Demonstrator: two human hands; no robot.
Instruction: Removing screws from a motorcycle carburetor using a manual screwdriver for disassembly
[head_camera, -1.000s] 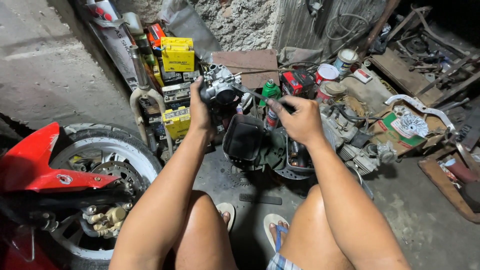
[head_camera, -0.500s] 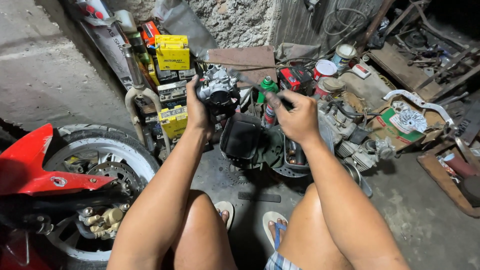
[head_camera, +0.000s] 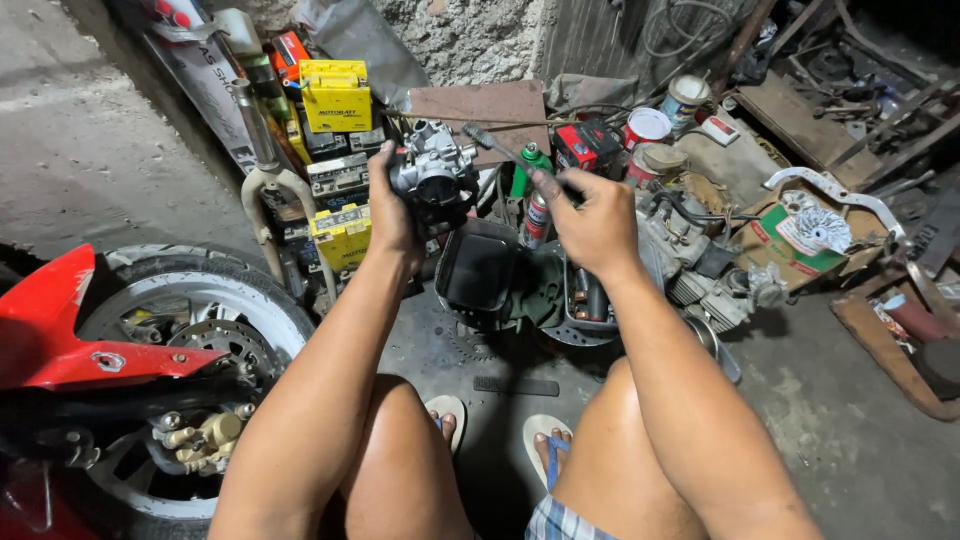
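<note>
Cluttered workshop floor: our left hand (head_camera: 392, 212) grips a carburetor (head_camera: 433, 175); our right hand (head_camera: 597, 222) pinches a screwdriver (head_camera: 500, 150).
We judge the carburetor rigid, heavy, oily; hold its body.

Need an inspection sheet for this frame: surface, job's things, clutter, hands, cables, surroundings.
Surface: bare concrete floor, stained.
Job's things: carburetor held up; screwdriver tip at it.
Clutter: yellow batteries, tins, engine parts, black tray.
Hands: left hand grips the carburetor; right hand holds the screwdriver.
Cables: coiled wire on the wall.
Surroundings: motorcycle wheel, red fender, rough wall.
</note>
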